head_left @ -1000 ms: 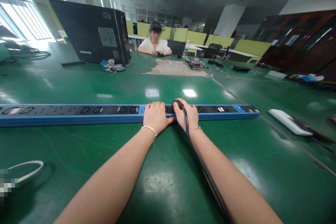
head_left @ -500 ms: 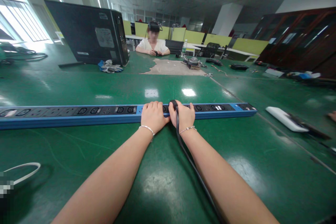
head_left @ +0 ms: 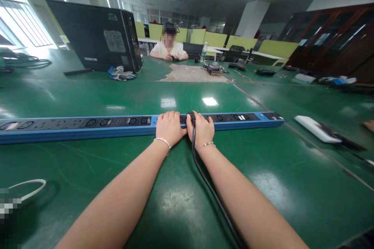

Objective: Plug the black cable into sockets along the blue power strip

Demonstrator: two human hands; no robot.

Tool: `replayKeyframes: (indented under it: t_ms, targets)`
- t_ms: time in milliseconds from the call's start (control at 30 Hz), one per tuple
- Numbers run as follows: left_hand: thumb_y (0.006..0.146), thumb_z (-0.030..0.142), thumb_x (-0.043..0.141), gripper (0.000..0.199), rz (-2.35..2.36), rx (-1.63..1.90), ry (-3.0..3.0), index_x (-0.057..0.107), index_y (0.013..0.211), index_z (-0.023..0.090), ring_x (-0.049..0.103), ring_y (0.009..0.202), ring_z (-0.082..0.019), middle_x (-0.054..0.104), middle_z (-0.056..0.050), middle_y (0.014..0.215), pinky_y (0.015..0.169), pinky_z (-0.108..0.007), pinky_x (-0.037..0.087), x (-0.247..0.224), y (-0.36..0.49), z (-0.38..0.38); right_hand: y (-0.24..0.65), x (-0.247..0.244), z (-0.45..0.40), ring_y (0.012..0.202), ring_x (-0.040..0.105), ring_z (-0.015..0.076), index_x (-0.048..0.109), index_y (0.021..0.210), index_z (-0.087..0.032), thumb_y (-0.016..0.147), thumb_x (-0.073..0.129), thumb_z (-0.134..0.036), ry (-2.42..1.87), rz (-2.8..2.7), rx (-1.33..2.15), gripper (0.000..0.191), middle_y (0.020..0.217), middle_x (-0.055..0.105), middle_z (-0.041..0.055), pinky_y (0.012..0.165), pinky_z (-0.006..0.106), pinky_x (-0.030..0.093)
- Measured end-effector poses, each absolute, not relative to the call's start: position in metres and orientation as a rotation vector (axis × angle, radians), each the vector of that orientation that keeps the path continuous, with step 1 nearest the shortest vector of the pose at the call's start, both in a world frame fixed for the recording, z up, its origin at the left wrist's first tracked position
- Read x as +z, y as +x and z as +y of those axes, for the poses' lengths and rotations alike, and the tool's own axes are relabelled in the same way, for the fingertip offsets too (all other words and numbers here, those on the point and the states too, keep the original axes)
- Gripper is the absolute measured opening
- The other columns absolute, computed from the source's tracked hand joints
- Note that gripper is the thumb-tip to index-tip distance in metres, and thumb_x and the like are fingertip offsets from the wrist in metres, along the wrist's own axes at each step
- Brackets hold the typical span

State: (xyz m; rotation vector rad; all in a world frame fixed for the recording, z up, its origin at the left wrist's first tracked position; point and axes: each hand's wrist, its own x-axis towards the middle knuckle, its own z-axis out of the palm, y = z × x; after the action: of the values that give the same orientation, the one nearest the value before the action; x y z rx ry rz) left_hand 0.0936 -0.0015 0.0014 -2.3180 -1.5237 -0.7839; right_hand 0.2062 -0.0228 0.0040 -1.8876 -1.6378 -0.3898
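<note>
Evidently the counter bears the blue power strip flat for firm backing, roughly parallel to its far edge. The left hand is clamped over the strip, seemingly bracing it; the right hand grips the black plug, perhaps keeping it upright.

The right hand hid the lower end of the black plug; its seating was unclear. The left hand's fingers covered part of the blue socket strip, cut off well left of them. Below the right fingers, the cable left view.
</note>
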Motion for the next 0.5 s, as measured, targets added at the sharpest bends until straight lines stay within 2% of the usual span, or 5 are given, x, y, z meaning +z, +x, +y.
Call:
replayKeyframes:
  t_ms: [133,267,400,500]
  targets:
    - [0.081,0.044,0.046,0.038,-1.536,-0.765,-2.322,0.058,0.101,0.014,0.056,0.096,-0.028,0.064,-0.012,0.099,0.085,-0.038,0.035,0.002,0.093,-0.002,0.209,0.004,-0.025,0.107,0.058,0.0211,0.059,0.118,-0.014,0.093,0.034,-0.039,-1.897,-1.676,-0.362,0.043,0.11,0.066,0.0128,0.097,0.036,0.034]
    - [0.079,0.046,0.049,0.043,-1.557,-0.744,-2.35,0.057,0.105,0.013,0.055,0.1,-0.028,0.063,-0.013,0.103,0.088,-0.039,0.035,0.003,0.092,-0.003,0.212,0.004,-0.03,0.112,0.055,0.0215,0.058,0.119,-0.013,0.093,0.034,-0.038,-1.869,-1.736,-0.368,0.043,0.114,0.064,0.0134,0.098,0.036,0.034]
    - [0.081,0.044,0.048,0.053,-1.534,-0.809,-2.399,0.048,0.124,0.012,0.053,0.108,-0.028,0.06,-0.015,0.114,0.093,-0.04,0.035,0.005,0.094,-0.006,0.219,0.003,-0.036,0.117,0.051,0.0221,0.055,0.124,-0.012,0.093,0.034,-0.037,-1.844,-1.785,-0.335,0.044,0.12,0.061,0.0135,0.1,0.038,0.032]
    - [0.084,0.029,0.045,0.053,-1.366,-0.854,-2.549,0.036,0.136,0.022,0.048,0.118,-0.022,0.052,-0.009,0.13,0.097,-0.036,0.035,0.008,0.1,-0.011,0.225,0.003,-0.038,0.121,0.046,0.0222,0.05,0.128,-0.014,0.092,0.038,-0.033,-1.813,-1.879,-0.28,0.043,0.124,0.058,0.0128,0.102,0.039,0.031]
